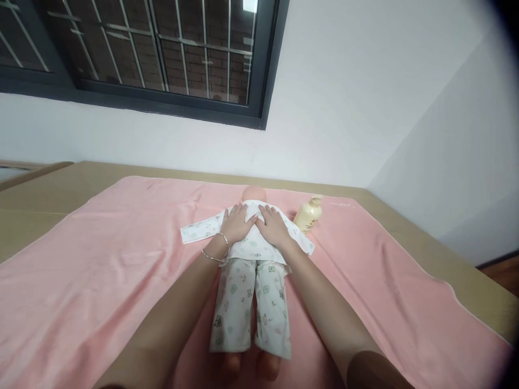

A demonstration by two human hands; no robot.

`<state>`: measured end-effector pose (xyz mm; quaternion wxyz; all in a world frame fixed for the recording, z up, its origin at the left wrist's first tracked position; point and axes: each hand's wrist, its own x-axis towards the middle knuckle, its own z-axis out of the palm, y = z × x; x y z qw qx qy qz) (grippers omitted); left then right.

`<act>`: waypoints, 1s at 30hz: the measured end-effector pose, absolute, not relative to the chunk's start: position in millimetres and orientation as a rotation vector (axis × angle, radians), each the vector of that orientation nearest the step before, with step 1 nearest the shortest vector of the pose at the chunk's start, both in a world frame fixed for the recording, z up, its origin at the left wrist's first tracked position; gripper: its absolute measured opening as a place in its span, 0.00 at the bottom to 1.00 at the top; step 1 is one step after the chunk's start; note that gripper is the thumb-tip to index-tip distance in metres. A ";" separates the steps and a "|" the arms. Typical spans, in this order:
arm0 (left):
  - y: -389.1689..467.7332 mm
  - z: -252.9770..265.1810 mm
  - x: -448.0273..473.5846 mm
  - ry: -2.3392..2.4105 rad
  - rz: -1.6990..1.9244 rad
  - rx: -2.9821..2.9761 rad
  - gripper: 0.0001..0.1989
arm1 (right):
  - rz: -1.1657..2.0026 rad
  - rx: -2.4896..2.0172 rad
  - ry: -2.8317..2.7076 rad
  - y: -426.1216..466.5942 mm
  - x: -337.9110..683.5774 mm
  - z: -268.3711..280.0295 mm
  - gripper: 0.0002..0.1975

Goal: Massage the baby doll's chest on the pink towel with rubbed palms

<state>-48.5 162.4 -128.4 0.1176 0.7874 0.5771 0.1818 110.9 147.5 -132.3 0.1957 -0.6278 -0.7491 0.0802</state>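
A baby doll (254,248) in a white patterned top and matching trousers (235,302) lies on a pink blanket, its head (254,193) toward the wall and its feet toward me. Flat on the left side of the doll's upper body rests my left hand (235,222), fingers stretched out, a thin bracelet on the wrist. My right hand (273,226) lies flat on the other side, fingers extended. The thumbs nearly meet in the middle. Neither hand grips anything. The doll's sleeves spread out to both sides.
A cream pump bottle (308,214) stands tilted in view on the blanket, right of the doll. The pink blanket (121,259) covers most of a wooden surface (409,232). Behind rise a white wall (332,108) and a dark-framed window (162,54) with bars.
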 end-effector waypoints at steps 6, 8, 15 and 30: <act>161.2 -124.9 -49.2 1.685 0.495 2.305 0.36 | 0.199 -1.764 -2.119 146.4 111.0 -131.0 0.31; 161.2 -124.7 -49.4 1.685 0.482 2.305 0.37 | 0.210 -1.765 -2.119 145.3 110.8 -129.9 0.31; 157.8 -117.4 -49.2 1.696 0.446 2.289 0.37 | 0.218 -1.811 -2.146 140.6 108.3 -118.1 0.31; 152.8 -97.3 -52.8 1.498 0.428 2.302 0.28 | 0.284 -1.692 -2.207 117.3 99.8 -92.0 0.25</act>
